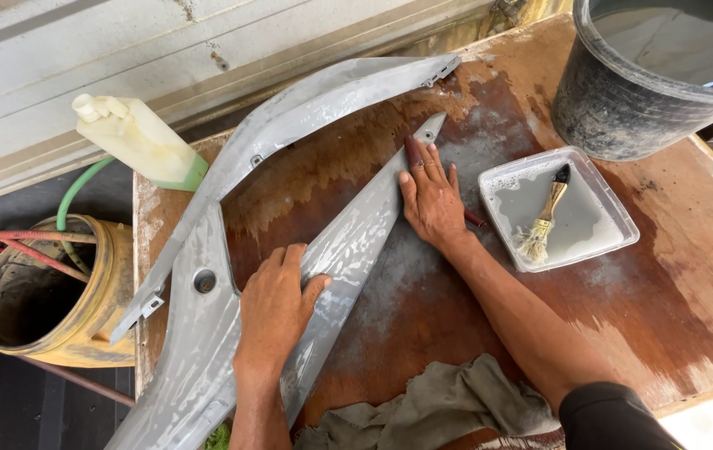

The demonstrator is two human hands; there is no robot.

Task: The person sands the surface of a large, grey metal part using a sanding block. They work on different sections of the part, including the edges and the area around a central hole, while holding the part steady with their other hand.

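The left hand lies flat, with no tight grip, pressing down on the long grey wet plastic panel with a pointed tip. The right hand is flat too, fingers together, pressing beside the panel's upper edge near the tip. I cannot tell if something small is under that palm. Neither hand is closed around anything.

The panel lies slanted across the brown wet wooden counter. It looks stiff but thin, so it may bend a little. It looks light. It is wet and shiny, so it is likely slippery. The wide lower part, under the left hand, seems the best place to hold it.

It is dull grey with streaks and joins a second curved grey panel near a round hole.

Nearby sits a clear square plastic tray of grey water with a small wooden brush in it. A dark grey bucket, a cream plastic bottle, a grey-green rag and a yellow old drum are around.
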